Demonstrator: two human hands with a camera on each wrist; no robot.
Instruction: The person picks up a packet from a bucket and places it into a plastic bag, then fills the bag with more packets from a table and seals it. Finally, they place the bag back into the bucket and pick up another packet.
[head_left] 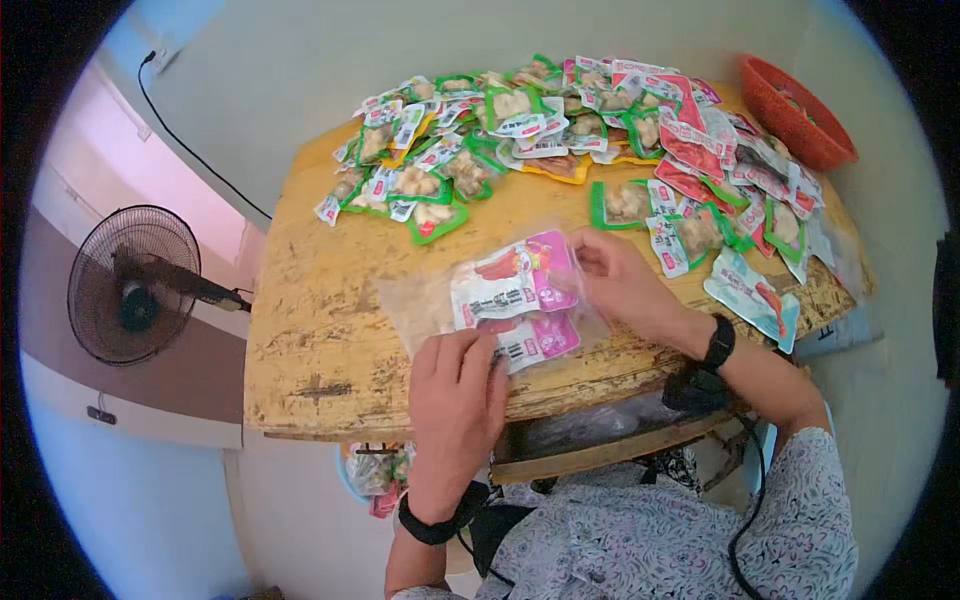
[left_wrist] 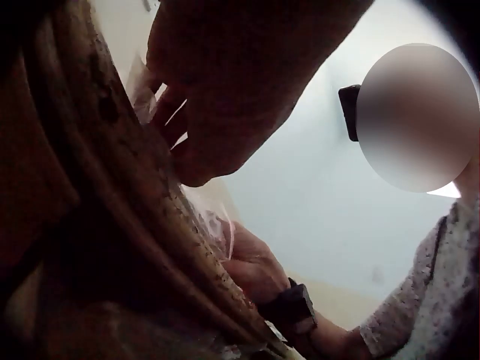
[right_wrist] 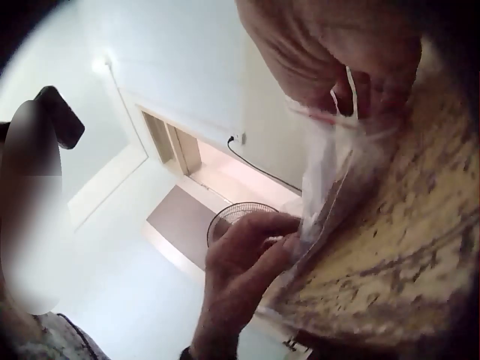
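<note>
A clear plastic bag [head_left: 410, 300] lies on the wooden table, with two white-and-pink snack packets [head_left: 500, 285] inside it, one nearer the person than the other. At the bag's near side, my left hand [head_left: 452, 400] has its fingertips over the edge; in the right wrist view the thumb and fingers of that left hand [right_wrist: 244, 262] pinch the plastic. My right hand [head_left: 632, 288] grips the bag's right end with curled fingers. Seen from the right wrist, the bag's plastic [right_wrist: 319, 169] rises between both hands.
Many snack packets [head_left: 510, 105] are heaped along the table's far side, more [head_left: 700, 235] at the right. A light blue packet [head_left: 755, 298] lies near the right edge. A red basket [head_left: 795, 115] leans at the back right corner. A fan [head_left: 135, 285] stands left of the table [head_left: 320, 350].
</note>
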